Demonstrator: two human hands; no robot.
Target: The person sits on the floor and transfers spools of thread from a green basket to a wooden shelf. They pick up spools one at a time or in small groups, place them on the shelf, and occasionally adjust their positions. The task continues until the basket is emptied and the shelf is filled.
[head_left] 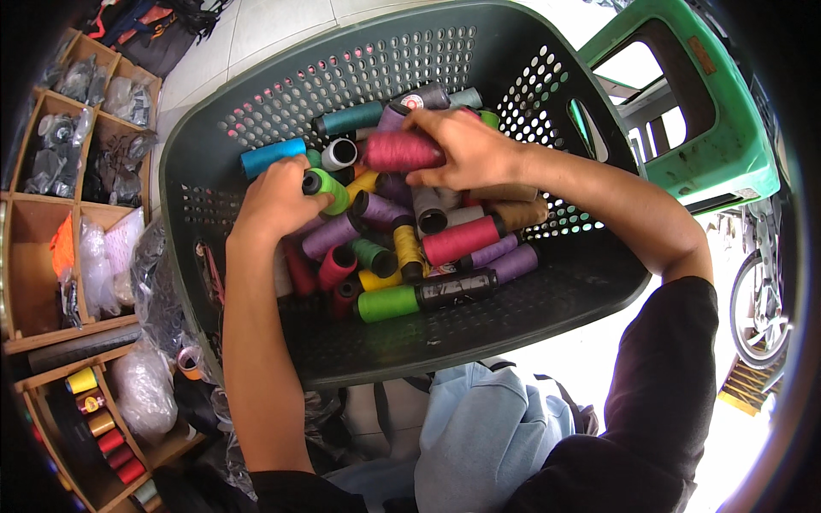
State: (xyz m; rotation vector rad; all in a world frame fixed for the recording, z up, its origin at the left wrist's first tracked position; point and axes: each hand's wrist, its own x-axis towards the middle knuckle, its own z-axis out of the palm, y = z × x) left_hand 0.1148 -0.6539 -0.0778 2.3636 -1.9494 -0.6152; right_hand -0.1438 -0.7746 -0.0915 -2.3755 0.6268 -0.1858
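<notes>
"Gripping anything, that left hand (pixel 278 201)?"

"Yes, a bright green spool (pixel 333 193). It sits between the thumb and the bent fingers, which are drawn in narrow on its upper left end. The dark open end of the tube faces back toward the hand."

"And the right hand (pixel 470 150)?"

"That one has a dark pink spool (pixel 402 152). The index finger reaches over the top and the thumb is underneath, so the right part lies between them while the rest sticks out to the left. I can't tell how the other fingers are placed."

"Where is all this?"

"Above a heap of mixed spools (pixel 406 246) in a dark basket (pixel 590 274). A blue spool (pixel 261 160) lies just beside the left fingers; I can't tell if they touch. A white-rimmed spool (pixel 339 154) is between the two hands."

"And around the basket?"

"A green stool (pixel 740 154) to the right, wooden shelves (pixel 38 282) to the left."
</notes>
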